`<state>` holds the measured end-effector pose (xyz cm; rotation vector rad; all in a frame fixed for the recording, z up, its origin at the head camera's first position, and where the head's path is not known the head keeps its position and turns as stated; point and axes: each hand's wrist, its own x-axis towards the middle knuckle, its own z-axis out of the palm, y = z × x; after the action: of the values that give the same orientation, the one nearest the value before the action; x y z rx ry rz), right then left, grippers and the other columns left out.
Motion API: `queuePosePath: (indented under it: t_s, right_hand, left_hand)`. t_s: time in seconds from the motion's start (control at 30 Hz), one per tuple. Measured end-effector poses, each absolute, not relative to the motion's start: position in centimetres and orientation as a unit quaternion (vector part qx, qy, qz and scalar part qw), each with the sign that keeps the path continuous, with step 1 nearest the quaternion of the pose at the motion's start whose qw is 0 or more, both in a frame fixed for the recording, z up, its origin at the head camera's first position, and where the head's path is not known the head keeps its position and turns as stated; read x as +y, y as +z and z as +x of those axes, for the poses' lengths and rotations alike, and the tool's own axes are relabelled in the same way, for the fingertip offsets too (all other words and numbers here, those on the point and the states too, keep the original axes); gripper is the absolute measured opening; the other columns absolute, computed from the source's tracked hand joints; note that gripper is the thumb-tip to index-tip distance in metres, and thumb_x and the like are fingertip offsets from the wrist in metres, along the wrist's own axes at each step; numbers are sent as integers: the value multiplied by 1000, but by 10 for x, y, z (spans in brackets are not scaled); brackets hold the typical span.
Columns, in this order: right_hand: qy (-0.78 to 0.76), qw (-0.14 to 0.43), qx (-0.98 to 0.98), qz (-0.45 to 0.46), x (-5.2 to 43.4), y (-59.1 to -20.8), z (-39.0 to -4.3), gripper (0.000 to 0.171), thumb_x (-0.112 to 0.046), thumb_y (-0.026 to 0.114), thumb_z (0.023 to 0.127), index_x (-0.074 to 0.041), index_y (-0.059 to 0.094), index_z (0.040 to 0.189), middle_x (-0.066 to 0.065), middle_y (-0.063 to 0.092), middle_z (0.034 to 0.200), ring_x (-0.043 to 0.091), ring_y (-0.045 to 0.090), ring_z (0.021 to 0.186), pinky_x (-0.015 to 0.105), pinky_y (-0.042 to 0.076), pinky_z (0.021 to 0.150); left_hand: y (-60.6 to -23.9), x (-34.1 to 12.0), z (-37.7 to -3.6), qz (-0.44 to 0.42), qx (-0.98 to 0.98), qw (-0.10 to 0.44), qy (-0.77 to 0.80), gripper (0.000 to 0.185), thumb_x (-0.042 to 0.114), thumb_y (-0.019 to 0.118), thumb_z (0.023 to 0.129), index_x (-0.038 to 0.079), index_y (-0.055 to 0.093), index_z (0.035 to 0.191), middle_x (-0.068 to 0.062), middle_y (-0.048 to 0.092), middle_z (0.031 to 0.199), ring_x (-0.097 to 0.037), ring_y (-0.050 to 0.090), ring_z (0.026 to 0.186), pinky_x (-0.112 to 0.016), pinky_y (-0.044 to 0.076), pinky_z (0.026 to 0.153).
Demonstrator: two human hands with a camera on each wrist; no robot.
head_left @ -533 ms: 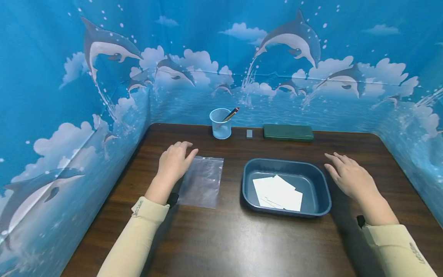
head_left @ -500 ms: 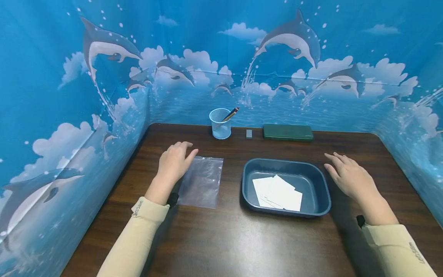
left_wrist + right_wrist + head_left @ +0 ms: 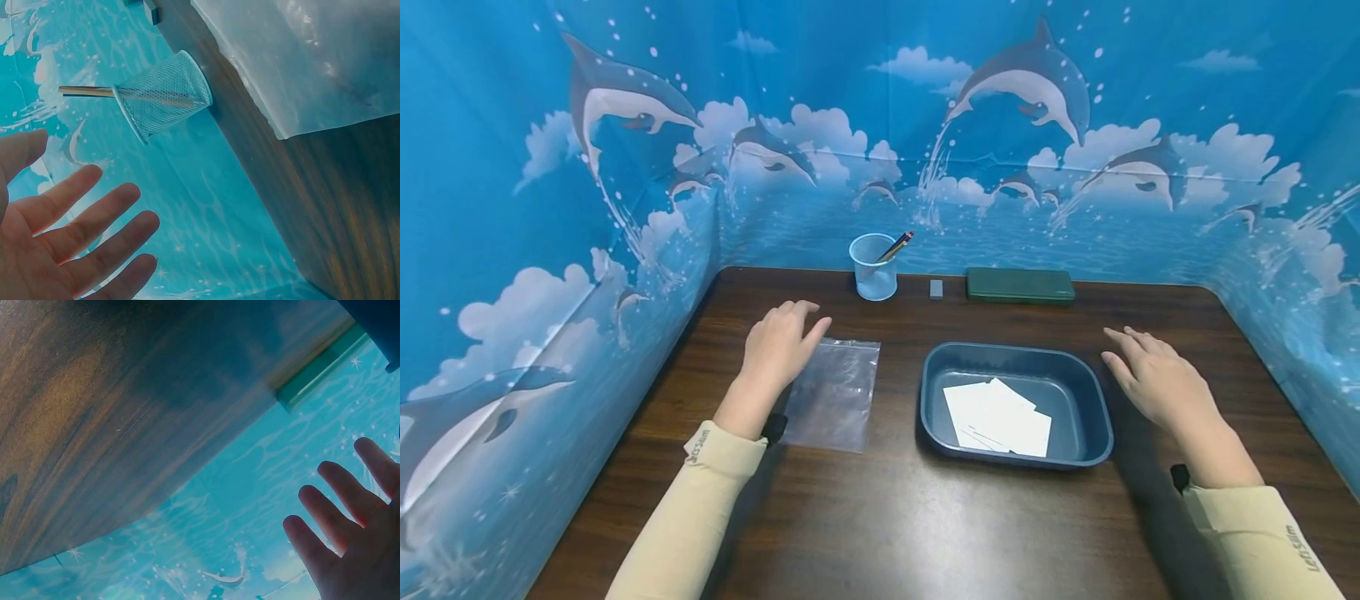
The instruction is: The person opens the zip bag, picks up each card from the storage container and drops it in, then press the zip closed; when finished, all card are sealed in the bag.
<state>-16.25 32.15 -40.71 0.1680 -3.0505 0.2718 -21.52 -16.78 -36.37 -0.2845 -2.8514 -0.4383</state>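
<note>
The left hand (image 3: pixel 778 346) hovers palm down over the near-left corner area of a clear zip bag (image 3: pixel 835 392), fingers straight and loosely spread, grasping nothing; the left wrist view shows the fingers (image 3: pixel 94 231) splayed in the air. The bag lies flat on the dark wooden tabletop (image 3: pixel 880 533), its long axis running from the person toward the back wall, its far short edge pointing toward a mesh pen cup (image 3: pixel 874 267). The right hand (image 3: pixel 1157 383) is released too, fingers extended and slightly apart, held just right of a dark blue plastic tray (image 3: pixel 1086 400) without touching it that can be seen. The tray sits right of the bag, close but apart, with its long axis left to right. Inside it lie a few white paper cards (image 3: pixel 998 410), overlapping. At the back edge, the cup holds a pencil (image 3: pixel 897 246) leaning right; beside it stand a small grey eraser (image 3: pixel 936 288) and a green flat case (image 3: pixel 1020 285), set lengthwise along the wall.
</note>
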Motion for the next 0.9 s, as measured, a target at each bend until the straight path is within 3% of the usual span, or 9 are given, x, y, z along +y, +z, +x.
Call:
queuePosePath:
  t_s: [0.3, 0.5, 0.73, 0.9]
  right_hand:
    - [115, 44, -991, 50, 311, -398, -160, 64, -50, 33, 101, -3, 38, 144, 32, 33, 144, 52, 30, 128, 67, 23, 100]
    - [197, 36, -975, 91, 266, -367, -153, 66, -52, 36, 100, -5, 38, 146, 25, 36, 145, 46, 30, 132, 65, 24, 102]
    - [302, -17, -939, 162, 186, -343, -153, 65, -53, 41, 98, -11, 38, 147, 15, 39, 147, 34, 37, 133, 58, 32, 102]
    - [414, -100, -888, 173, 129, -344, -156, 63, -51, 47, 98, -13, 38, 147, 8, 41, 147, 29, 47, 126, 51, 41, 97]
  left_hand:
    - [-363, -165, -214, -101, -978, 97, -154, 48, 43, 53, 97, 4, 61, 124, -17, 62, 118, -35, 58, 105, -50, 48, 86]
    - [-366, -163, -209, -100, -973, 49, -204, 47, 43, 55, 96, 7, 60, 125, -13, 61, 121, -30, 59, 105, -50, 48, 86]
    - [-372, -162, -206, -101, -976, 24, -190, 50, 44, 54, 96, 7, 57, 130, -15, 58, 126, -32, 56, 111, -50, 47, 89]
    - [-376, -164, -206, -105, -979, 15, -172, 53, 44, 54, 96, 6, 54, 133, -18, 54, 129, -37, 51, 116, -53, 44, 90]
